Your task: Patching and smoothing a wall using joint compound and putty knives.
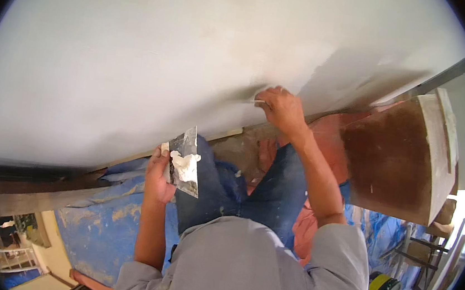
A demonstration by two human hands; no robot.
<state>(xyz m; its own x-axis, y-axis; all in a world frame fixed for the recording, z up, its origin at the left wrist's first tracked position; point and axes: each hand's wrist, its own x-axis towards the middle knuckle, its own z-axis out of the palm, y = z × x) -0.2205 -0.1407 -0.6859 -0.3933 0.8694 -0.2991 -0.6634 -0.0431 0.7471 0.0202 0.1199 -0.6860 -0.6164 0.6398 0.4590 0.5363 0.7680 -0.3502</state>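
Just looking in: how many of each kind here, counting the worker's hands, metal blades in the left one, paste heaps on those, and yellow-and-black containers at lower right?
Left hand and right hand: 2
Broad metal blade: 1
White paste heap: 1
Yellow-and-black container: 1
Total: 5

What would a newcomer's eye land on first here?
Probably the lump of white paste on the flat metal blade in the left hand, left of centre. Next, the right hand, near the pale wall that fills the upper view, gripping a thin blurred object. Then the stained blue sheet spread at lower left.
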